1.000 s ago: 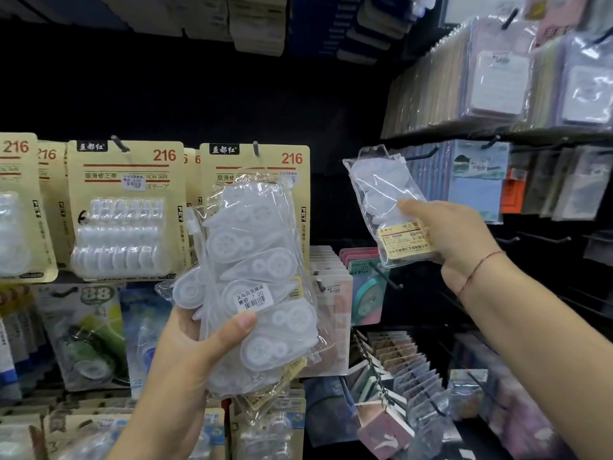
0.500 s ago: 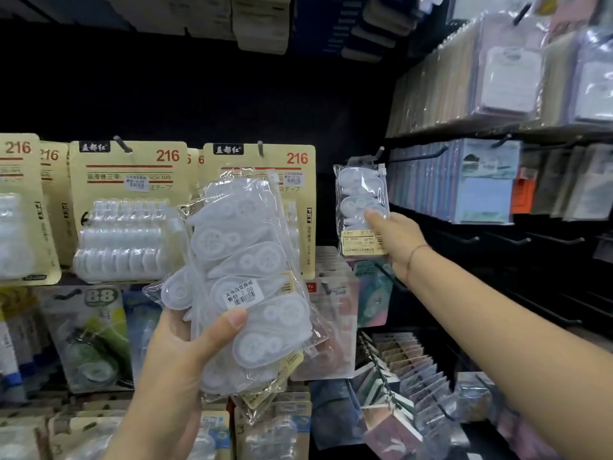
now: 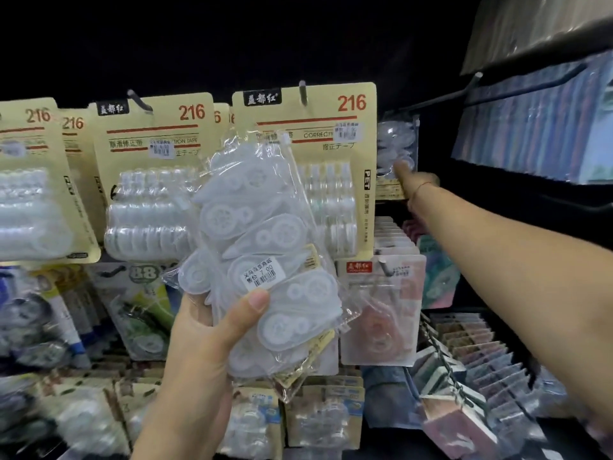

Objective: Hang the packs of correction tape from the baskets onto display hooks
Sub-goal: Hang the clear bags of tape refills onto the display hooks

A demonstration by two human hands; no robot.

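Left hand (image 3: 199, 343) grips a bundle of correction tape packs (image 3: 265, 247), thumb across. Right hand (image 3: 414, 185) touches one pack (image 3: 394, 141) far right, grip unclear; it should slide fully back before release.

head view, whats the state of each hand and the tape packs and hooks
left hand, grips stack of clear packs, thumb on front
stack of clear packs, tilted, not hung
right hand, touches single pack, grip unclear
single pack, upright, hung or not unclear
yellow card, hanging on hook
hook, carries yellow card
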